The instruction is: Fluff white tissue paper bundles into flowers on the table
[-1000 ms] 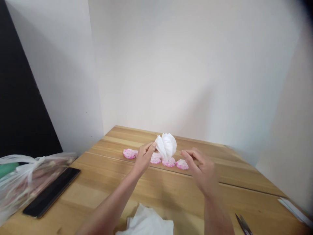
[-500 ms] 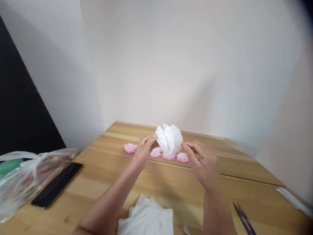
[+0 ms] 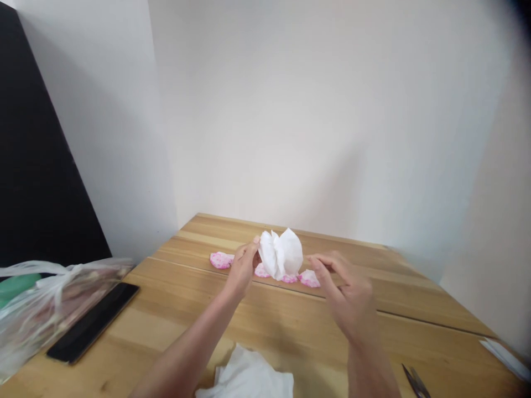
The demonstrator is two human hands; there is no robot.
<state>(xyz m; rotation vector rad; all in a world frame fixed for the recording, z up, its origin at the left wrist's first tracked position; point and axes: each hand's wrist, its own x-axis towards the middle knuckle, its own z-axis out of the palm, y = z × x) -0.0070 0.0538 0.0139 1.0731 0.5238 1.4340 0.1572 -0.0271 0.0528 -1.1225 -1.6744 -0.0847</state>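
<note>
My left hand [image 3: 244,265] pinches the left side of a white tissue paper flower [image 3: 282,254], whose ruffled layers fan out above the table. Just right of it, my right hand [image 3: 346,284] has thumb and forefinger pressed together, with a narrow gap to the paper's edge. Whether something tiny is between those fingertips I cannot make out. Behind and below the flower lie several pink-edged white paper flowers in a row, among them one at the left [image 3: 221,260] and one at the right [image 3: 309,278]. The held flower partly covers the middle ones.
A stack of white tissue [image 3: 253,376] lies at the front edge. Scissors [image 3: 415,381] are at the front right, folded white paper [image 3: 504,356] at the far right. On the left are a black phone [image 3: 93,321] and a tied plastic bag [image 3: 58,298]. A wall stands behind.
My right fingertips, at the paper's edge before, are now slightly apart from it. The flower has turned a little in my left hand. The whole view has shifted slightly.
</note>
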